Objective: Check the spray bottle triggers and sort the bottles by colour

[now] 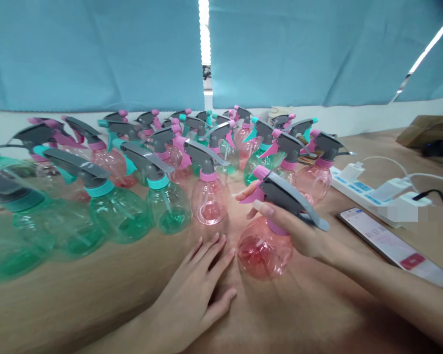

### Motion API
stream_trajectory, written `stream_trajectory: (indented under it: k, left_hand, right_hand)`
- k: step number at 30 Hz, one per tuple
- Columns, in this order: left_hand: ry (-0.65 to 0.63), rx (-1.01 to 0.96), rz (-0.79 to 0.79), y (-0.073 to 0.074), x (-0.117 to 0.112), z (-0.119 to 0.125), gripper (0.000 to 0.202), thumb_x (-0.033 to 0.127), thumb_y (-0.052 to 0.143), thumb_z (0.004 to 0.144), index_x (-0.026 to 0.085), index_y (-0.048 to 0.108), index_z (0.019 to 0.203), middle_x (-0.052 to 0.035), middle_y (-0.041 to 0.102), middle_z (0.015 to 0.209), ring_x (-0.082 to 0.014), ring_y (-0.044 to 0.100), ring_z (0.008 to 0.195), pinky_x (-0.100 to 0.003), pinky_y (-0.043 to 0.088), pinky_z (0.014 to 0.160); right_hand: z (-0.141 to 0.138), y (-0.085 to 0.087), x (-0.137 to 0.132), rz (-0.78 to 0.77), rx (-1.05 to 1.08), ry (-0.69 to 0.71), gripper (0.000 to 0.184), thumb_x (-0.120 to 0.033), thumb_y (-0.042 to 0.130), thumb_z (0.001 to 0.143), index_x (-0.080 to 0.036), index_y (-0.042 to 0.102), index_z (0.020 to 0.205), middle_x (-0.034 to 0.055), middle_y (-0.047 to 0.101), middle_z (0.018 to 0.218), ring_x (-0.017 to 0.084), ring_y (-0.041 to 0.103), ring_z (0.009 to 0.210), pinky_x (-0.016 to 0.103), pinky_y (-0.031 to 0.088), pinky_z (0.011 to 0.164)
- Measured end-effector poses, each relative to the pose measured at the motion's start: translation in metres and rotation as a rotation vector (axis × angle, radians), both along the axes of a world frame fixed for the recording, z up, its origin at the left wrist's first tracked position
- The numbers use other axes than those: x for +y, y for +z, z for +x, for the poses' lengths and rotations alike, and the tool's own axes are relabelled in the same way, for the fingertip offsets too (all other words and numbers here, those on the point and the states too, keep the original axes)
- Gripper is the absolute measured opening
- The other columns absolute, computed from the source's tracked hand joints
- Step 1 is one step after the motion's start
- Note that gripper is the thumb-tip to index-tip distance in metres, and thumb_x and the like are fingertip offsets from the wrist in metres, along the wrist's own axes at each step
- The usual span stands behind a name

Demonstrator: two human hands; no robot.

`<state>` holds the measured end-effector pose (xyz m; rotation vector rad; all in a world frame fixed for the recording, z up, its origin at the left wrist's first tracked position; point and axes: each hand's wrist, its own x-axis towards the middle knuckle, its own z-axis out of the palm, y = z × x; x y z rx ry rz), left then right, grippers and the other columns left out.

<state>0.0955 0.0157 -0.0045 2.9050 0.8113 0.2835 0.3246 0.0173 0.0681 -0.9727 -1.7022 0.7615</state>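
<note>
My right hand (280,216) is closed round the neck and sprayer head of a pink spray bottle (262,253), whose grey lever tilts down to the right. Whether its base touches the table cannot be told. To its left, my left hand (203,285) lies flat on the table (140,295) with the fingers spread and nothing in it. Just beyond those fingertips stands another pink spray bottle (209,196). Beside that one is a green spray bottle (169,206) with a turquoise collar.
Several more green and pink spray bottles fill the back and left, including a green one (120,211). On the right are a white power strip (358,189) with plugs and cables, and a phone (395,246). A blue curtain (280,54) hangs behind.
</note>
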Motion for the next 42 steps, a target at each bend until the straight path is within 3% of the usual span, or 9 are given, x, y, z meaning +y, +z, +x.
stream_trajectory:
  k: [13, 17, 23, 34, 42]
  left_hand:
    - [-0.001, 0.018, 0.009, 0.0018, 0.0006, 0.0012, 0.055, 0.038, 0.053, 0.095, 0.014, 0.040, 0.144, -0.0129, 0.036, 0.151, -0.0290, 0.033, 0.139, -0.049, 0.032, 0.111]
    - [0.007, -0.010, -0.008, 0.0001, 0.0006, 0.0003, 0.055, 0.038, 0.053, 0.095, 0.016, 0.041, 0.144, -0.0115, 0.036, 0.151, -0.0295, 0.033, 0.138, -0.049, 0.030, 0.111]
    - [0.001, -0.014, -0.002, -0.0006, 0.0000, -0.0005, 0.055, 0.038, 0.052, 0.096, 0.017, 0.039, 0.145, -0.0114, 0.035, 0.152, -0.0292, 0.033, 0.139, -0.049, 0.031, 0.111]
    - [0.007, 0.020, 0.002, 0.0019, 0.0002, 0.0019, 0.055, 0.039, 0.052, 0.095, 0.015, 0.041, 0.144, -0.0124, 0.037, 0.151, -0.0297, 0.034, 0.138, -0.050, 0.032, 0.110]
    - [0.003, 0.009, -0.010, 0.0009, 0.0004, 0.0007, 0.056, 0.038, 0.052, 0.096, 0.016, 0.039, 0.145, -0.0118, 0.035, 0.152, -0.0289, 0.032, 0.139, -0.049, 0.030, 0.111]
  right_hand:
    - [0.0011, -0.0016, 0.0001, 0.014, -0.024, -0.022, 0.023, -0.041, 0.050, 0.094, -0.024, 0.043, 0.080, -0.0055, 0.031, 0.064, 0.011, 0.035, 0.054, 0.028, 0.037, 0.054]
    - [0.0027, -0.0028, 0.0002, 0.007, -0.034, -0.033, 0.028, -0.041, 0.051, 0.093, -0.024, 0.041, 0.073, -0.0054, 0.033, 0.061, 0.013, 0.042, 0.057, 0.029, 0.041, 0.058]
    - [0.0019, -0.0034, 0.0000, 0.000, -0.016, -0.031, 0.023, -0.041, 0.051, 0.093, -0.024, 0.043, 0.078, -0.0052, 0.035, 0.062, 0.014, 0.046, 0.060, 0.030, 0.043, 0.061]
    - [0.0020, -0.0014, -0.0029, -0.024, -0.014, 0.000, 0.027, -0.033, 0.048, 0.095, -0.025, 0.034, 0.073, -0.0058, 0.030, 0.061, 0.013, 0.037, 0.056, 0.029, 0.034, 0.057]
    - [0.0005, -0.0030, -0.0019, -0.049, 0.027, 0.016, 0.028, -0.033, 0.051, 0.093, -0.025, 0.034, 0.072, -0.0070, 0.029, 0.061, 0.012, 0.030, 0.051, 0.031, 0.041, 0.061]
